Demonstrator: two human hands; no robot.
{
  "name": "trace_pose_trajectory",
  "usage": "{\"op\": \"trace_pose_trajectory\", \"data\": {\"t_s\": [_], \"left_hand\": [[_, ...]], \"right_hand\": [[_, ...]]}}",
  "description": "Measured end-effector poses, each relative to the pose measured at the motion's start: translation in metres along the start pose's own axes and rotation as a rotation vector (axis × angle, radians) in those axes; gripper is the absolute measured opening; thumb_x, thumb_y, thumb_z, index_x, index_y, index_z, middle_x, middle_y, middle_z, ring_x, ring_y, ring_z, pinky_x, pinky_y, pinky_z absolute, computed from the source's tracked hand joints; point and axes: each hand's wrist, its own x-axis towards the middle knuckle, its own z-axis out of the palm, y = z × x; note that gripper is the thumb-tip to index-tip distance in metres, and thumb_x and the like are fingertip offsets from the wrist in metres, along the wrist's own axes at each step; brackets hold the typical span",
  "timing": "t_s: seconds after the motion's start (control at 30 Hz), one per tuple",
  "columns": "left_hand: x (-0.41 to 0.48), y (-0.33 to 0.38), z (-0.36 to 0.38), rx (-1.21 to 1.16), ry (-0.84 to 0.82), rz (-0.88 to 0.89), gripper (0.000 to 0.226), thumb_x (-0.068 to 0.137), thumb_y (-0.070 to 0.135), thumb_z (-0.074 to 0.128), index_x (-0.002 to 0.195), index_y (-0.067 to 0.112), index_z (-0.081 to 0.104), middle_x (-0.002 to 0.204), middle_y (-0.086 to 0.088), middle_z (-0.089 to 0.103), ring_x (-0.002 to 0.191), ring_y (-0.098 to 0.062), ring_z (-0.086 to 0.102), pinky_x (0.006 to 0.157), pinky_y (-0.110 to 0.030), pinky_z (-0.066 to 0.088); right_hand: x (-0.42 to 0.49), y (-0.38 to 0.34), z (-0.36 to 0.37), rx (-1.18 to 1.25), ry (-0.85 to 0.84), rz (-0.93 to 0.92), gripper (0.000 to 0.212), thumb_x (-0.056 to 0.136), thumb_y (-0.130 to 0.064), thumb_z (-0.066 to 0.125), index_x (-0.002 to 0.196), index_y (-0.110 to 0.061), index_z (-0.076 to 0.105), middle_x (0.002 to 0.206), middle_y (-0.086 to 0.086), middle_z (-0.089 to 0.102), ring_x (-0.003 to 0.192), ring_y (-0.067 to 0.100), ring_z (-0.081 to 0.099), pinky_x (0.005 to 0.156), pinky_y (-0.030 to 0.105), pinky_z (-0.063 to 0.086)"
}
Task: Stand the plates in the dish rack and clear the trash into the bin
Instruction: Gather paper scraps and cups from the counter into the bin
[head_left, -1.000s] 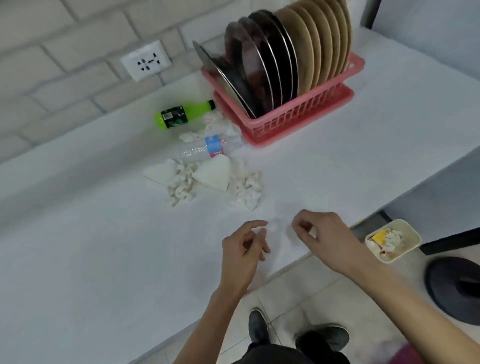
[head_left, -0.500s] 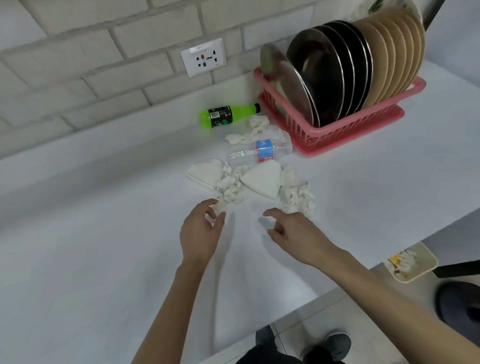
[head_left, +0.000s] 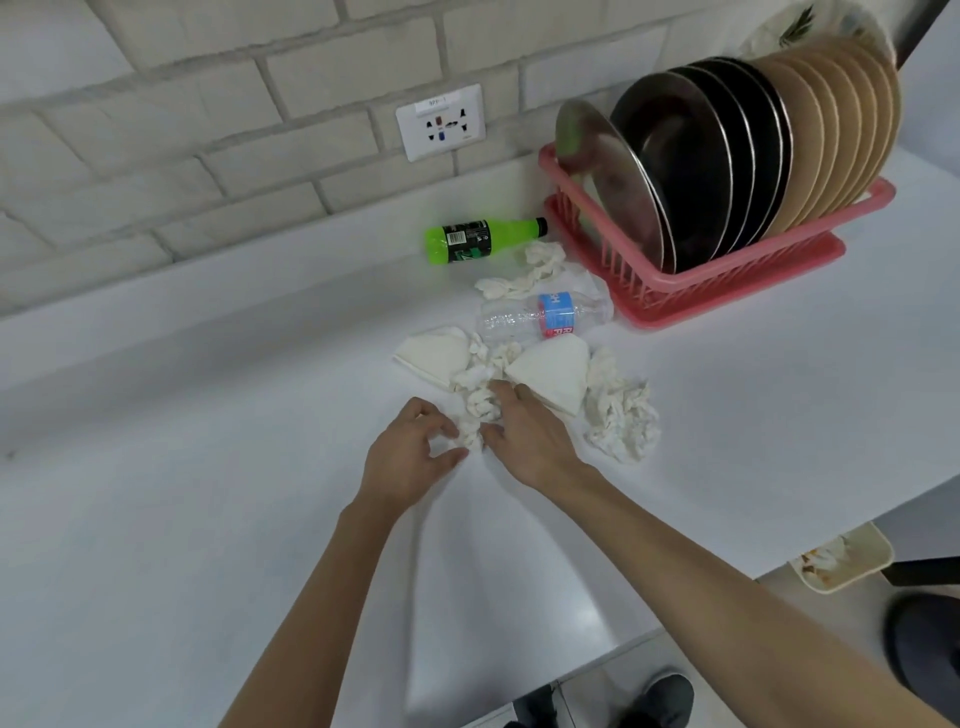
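A pink dish rack (head_left: 727, 283) at the back right holds several steel plates (head_left: 670, 171) and tan plates (head_left: 836, 130) standing on edge. Trash lies in front of it: a green bottle (head_left: 478, 240), a clear bottle (head_left: 540, 317), two folded white paper wedges (head_left: 553, 371) (head_left: 434, 353), and crumpled tissue (head_left: 480, 408). My left hand (head_left: 410, 460) pinches the near end of that tissue. My right hand (head_left: 532, 439) curls over it from the right. More crumpled tissue (head_left: 621, 415) lies to the right, untouched. A beige bin (head_left: 844, 558) with scraps sits on the floor.
The white counter (head_left: 208, 467) runs along a brick wall with a socket (head_left: 440, 122). Its front edge passes at the lower right, above the tiled floor. A black round base (head_left: 930, 654) stands on the floor beside the bin. My shoes (head_left: 665, 696) show below.
Both hands moved from near the counter's front edge to the trash pile and closed in on the crumpled tissue. The camera view shifted toward the wall.
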Motion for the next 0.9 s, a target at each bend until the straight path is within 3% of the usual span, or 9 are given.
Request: {"op": "trace_pose_trajectory", "data": {"t_s": [0.13,0.23,0.33,0.43,0.6,0.73,0.8,0.83,0.9], "left_hand": [[-0.009,0.003,0.003,-0.007,0.013,-0.015,0.017,0.079,0.032,0.079,0.084,0.026,0.063,0.097,0.017,0.053,0.07,0.0,0.053,0.061,-0.022,0.037],[-0.016,0.011,0.004,-0.033,0.051,-0.055,0.033,0.075,0.043,0.079,0.094,0.03,0.055,0.097,0.018,0.051,0.069,-0.004,0.052,0.059,-0.023,0.037],[-0.022,0.024,0.009,-0.067,0.034,-0.065,0.047,0.071,0.055,0.078,0.105,0.036,0.054,0.102,0.023,0.053,0.071,0.001,0.052,0.06,-0.019,0.037],[-0.027,0.033,0.014,-0.072,0.034,-0.091,0.034,0.074,0.047,0.075,0.101,0.037,0.057,0.095,0.023,0.058,0.07,0.006,0.052,0.06,-0.016,0.035],[-0.042,0.041,0.022,-0.117,0.04,-0.097,0.011,0.081,0.029,0.069,0.081,0.026,0.058,0.073,0.012,0.058,0.069,-0.009,0.055,0.058,-0.026,0.042],[-0.057,0.041,0.023,-0.43,0.063,-0.118,0.013,0.074,0.028,0.061,0.07,0.022,0.051,0.072,0.003,0.061,0.063,-0.015,0.053,0.06,-0.036,0.045],[-0.063,0.043,0.02,-0.614,0.078,-0.155,0.012,0.075,0.023,0.057,0.068,0.014,0.052,0.078,-0.001,0.067,0.067,-0.021,0.058,0.061,-0.035,0.048],[-0.066,0.045,0.018,-0.684,0.088,-0.176,0.01,0.077,0.019,0.056,0.068,0.014,0.056,0.082,-0.001,0.07,0.072,-0.02,0.064,0.062,-0.033,0.05],[-0.067,0.051,0.014,-0.83,0.096,-0.217,0.021,0.083,0.014,0.055,0.067,0.023,0.064,0.088,-0.003,0.074,0.082,-0.019,0.071,0.063,-0.026,0.054]], "right_hand": [[0.003,-0.001,0.004,-0.037,0.05,0.009,0.024,0.095,-0.033,0.054,0.11,-0.015,0.056,0.107,0.005,0.054,0.096,0.025,0.057,0.073,0.033,0.044],[-0.001,0.001,0.003,-0.014,0.058,-0.012,0.015,0.094,-0.031,0.058,0.092,-0.017,0.055,0.097,0.001,0.055,0.087,0.022,0.056,0.067,0.031,0.04],[-0.008,0.002,0.002,0.078,0.043,-0.011,0.014,0.088,-0.026,0.062,0.082,-0.017,0.053,0.09,-0.001,0.052,0.08,0.02,0.055,0.068,0.034,0.046],[-0.018,0.004,0.001,0.2,0.049,0.024,0.015,0.084,-0.02,0.064,0.075,-0.016,0.052,0.085,-0.003,0.051,0.075,0.017,0.054,0.069,0.032,0.047],[-0.037,0.007,-0.005,0.398,0.086,0.085,0.014,0.08,-0.007,0.065,0.072,-0.004,0.055,0.068,0.003,0.055,0.058,0.011,0.046,0.057,0.021,0.038],[-0.052,0.016,-0.012,0.539,0.13,0.144,0.015,0.075,-0.007,0.064,0.067,-0.005,0.051,0.06,0.007,0.051,0.058,0.019,0.05,0.063,0.042,0.053],[-0.058,0.019,-0.016,0.586,0.154,0.151,0.016,0.074,-0.009,0.064,0.067,-0.005,0.049,0.062,0.01,0.051,0.074,0.034,0.06,0.066,0.052,0.056],[-0.062,0.019,-0.018,0.614,0.161,0.154,0.018,0.075,-0.007,0.064,0.067,-0.003,0.048,0.062,0.009,0.05,0.084,0.038,0.062,0.064,0.052,0.056],[-0.066,0.019,-0.024,0.689,0.169,0.164,0.023,0.078,0.0,0.061,0.065,-0.003,0.042,0.069,0.015,0.051,0.082,0.037,0.066,0.058,0.045,0.055]]}}
